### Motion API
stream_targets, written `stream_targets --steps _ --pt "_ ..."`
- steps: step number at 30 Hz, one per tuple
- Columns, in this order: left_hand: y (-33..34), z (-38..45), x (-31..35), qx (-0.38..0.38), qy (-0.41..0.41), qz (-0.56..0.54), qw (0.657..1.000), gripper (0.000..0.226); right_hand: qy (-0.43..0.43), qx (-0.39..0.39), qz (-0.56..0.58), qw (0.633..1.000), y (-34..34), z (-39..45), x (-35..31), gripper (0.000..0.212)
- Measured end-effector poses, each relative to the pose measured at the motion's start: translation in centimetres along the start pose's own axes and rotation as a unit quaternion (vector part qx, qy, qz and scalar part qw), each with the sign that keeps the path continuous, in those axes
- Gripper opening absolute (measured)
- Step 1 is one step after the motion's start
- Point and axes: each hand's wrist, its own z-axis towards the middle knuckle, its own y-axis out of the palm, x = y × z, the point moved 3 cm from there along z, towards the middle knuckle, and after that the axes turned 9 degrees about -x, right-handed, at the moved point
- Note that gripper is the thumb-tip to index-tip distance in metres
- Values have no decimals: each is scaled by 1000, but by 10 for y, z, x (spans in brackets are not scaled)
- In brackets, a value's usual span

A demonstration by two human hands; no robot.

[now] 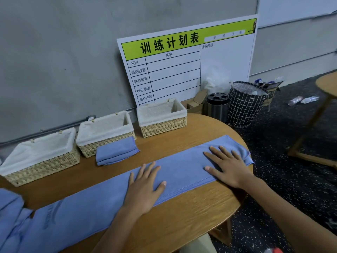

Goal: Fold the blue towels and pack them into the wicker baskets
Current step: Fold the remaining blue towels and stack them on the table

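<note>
A long blue towel [102, 201], folded into a narrow strip, stretches across the wooden table [197, 214] from lower left to upper right. My left hand [145, 185] presses flat on its middle with fingers spread. Flat on the strip's right end lies my right hand [228, 167], near the table's edge. A smaller folded blue towel [116, 152] rests in front of the middle wicker basket [105, 132]. Two more lined wicker baskets stand beside it, one on the left [40, 156] and one on the right [162, 117]. All three baskets hold nothing visible.
More blue cloth [9, 203] bunches at the far left. A printed board [182, 61] leans on the grey wall behind the baskets. On the floor to the right stand a metal canister [218, 106] and a checked bin [246, 105]. Another wooden table [326, 88] stands at far right.
</note>
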Motion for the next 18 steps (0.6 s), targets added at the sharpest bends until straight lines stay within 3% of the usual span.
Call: stream_targets --steps 5,7,9,12,18 --pt "-15 6 8 23 -4 33 999 53 0 25 18 1000 -7 -12 16 94" --pt "-26 19 16 51 -8 54 997 40 -4 67 46 997 -11 -14 26 79" --pt "-34 35 31 81 9 51 995 30 -7 130 72 989 -16 -16 39 50" --pt "-38 64 64 105 70 20 992 24 1 218 98 971 -23 -18 55 17" --pt "-14 103 114 107 107 19 988 19 95 251 119 956 -23 -21 77 9"
